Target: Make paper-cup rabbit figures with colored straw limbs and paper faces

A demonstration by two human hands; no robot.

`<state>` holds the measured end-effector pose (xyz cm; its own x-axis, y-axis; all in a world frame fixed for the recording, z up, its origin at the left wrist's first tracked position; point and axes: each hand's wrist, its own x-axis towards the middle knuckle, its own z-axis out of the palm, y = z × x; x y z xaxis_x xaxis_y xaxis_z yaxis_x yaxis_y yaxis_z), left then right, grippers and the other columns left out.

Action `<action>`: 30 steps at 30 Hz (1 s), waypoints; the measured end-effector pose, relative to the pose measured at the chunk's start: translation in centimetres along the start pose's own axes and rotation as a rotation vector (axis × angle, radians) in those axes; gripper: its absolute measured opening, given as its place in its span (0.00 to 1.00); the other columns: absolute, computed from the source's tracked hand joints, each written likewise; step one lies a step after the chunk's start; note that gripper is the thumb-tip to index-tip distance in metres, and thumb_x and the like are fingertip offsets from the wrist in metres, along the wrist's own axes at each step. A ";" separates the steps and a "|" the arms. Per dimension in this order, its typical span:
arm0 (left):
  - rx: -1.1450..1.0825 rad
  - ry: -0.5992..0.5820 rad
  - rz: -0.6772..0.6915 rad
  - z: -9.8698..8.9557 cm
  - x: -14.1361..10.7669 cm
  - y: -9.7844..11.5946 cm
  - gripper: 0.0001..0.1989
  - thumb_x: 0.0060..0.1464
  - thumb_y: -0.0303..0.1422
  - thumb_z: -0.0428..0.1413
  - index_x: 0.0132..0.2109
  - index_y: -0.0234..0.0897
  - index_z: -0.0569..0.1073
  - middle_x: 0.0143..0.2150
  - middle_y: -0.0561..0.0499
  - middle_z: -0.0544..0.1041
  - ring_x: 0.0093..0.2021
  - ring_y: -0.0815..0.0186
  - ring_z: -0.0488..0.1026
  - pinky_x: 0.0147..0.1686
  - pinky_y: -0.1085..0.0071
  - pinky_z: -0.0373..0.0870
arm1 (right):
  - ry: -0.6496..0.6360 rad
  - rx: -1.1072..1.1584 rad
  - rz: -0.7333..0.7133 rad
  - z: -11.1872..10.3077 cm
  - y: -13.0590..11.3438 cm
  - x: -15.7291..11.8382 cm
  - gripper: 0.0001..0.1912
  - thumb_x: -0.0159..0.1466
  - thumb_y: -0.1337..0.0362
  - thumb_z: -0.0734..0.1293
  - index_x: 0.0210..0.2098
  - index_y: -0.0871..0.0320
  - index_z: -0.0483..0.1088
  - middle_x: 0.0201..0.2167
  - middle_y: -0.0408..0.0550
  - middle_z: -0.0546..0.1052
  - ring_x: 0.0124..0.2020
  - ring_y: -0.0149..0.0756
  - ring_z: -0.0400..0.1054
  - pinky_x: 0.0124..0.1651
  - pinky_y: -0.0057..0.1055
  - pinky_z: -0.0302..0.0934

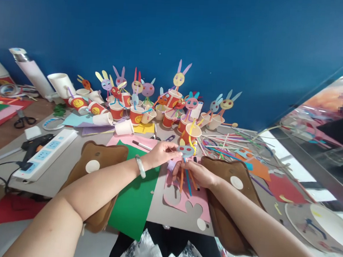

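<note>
A light grey-blue paper face (185,151) with red eyes is pinched at its left edge by my left hand (164,152), which is closed. Just below the face, my right hand (197,172) is closed around several pipe cleaners (189,183), orange and blue, whose ends hang down beneath the fingers. Whether they are joined to the face is hidden. Behind the hands stands a red paper cup (193,134) with a yellow pipe cleaner at it. Under the hands lies pink paper (177,210) with round holes cut in it.
Green paper (133,208) and two brown bear-shaped pads (105,155) flank the hands. Several cups with paper rabbit faces (179,79) line the blue wall. A power strip (48,155), glue gun (35,146) and scissors (24,120) lie left. Loose pipe cleaners (232,142) lie right.
</note>
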<state>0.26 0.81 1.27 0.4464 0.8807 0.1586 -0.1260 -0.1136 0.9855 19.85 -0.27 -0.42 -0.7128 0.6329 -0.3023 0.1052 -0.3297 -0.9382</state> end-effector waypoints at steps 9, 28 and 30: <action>0.020 0.083 -0.068 0.5 -0.4 -0.4 0.16 0.50 0.43 0.63 0.30 0.32 0.76 0.25 0.53 0.72 0.26 0.72 0.64 0.30 0.72 0.61 | -0.056 0.000 0.093 0.5 0.1 -0.6 0.19 0.62 0.58 0.57 0.33 0.65 0.74 0.16 0.48 0.75 0.10 0.28 0.58 0.12 0.23 0.48; 0.094 0.200 -0.139 -0.1 -0.2 -1.2 0.20 0.56 0.48 0.55 0.31 0.34 0.73 0.23 0.54 0.70 0.24 0.71 0.64 0.25 0.73 0.59 | 0.335 -0.066 -0.093 1.4 0.3 -0.3 0.18 0.66 0.48 0.63 0.32 0.56 0.62 0.16 0.38 0.73 0.10 0.23 0.54 0.13 0.21 0.47; 0.108 0.190 -0.116 0.0 -0.2 -1.1 0.18 0.56 0.46 0.56 0.31 0.34 0.73 0.22 0.55 0.69 0.24 0.72 0.64 0.26 0.74 0.59 | 0.346 -0.068 -0.099 1.4 0.3 -0.2 0.18 0.66 0.48 0.63 0.31 0.56 0.62 0.16 0.38 0.73 0.10 0.23 0.54 0.13 0.22 0.46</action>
<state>0.24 0.75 0.18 0.2761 0.9603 0.0401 0.0168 -0.0465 0.9988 19.08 -1.51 -0.40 -0.4458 0.8630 -0.2377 0.1016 -0.2151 -0.9713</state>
